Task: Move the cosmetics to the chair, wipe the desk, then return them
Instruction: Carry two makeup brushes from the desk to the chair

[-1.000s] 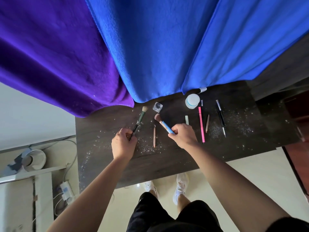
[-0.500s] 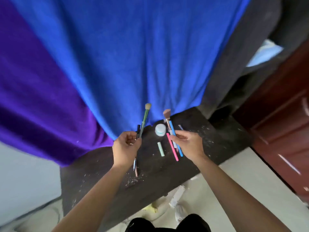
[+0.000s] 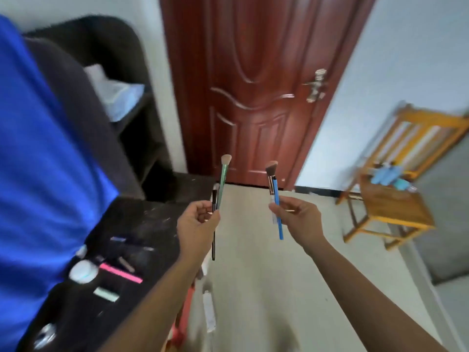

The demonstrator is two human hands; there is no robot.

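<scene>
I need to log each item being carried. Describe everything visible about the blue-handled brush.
The blue-handled brush is a slim makeup brush with a bright blue handle, a dark ferrule with a metallic band and an angled brownish bristle head. It stands nearly upright in the air, bristles up, pinched mid-handle in the right hand, with a pale slim item held against it.

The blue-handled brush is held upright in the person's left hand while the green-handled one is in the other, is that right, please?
Not quite: the head view shows the blue-handled brush held upright in the right hand, not the left. The green-handled brush is in the left hand, together with a dark pencil-like stick. The rest stands.
</scene>
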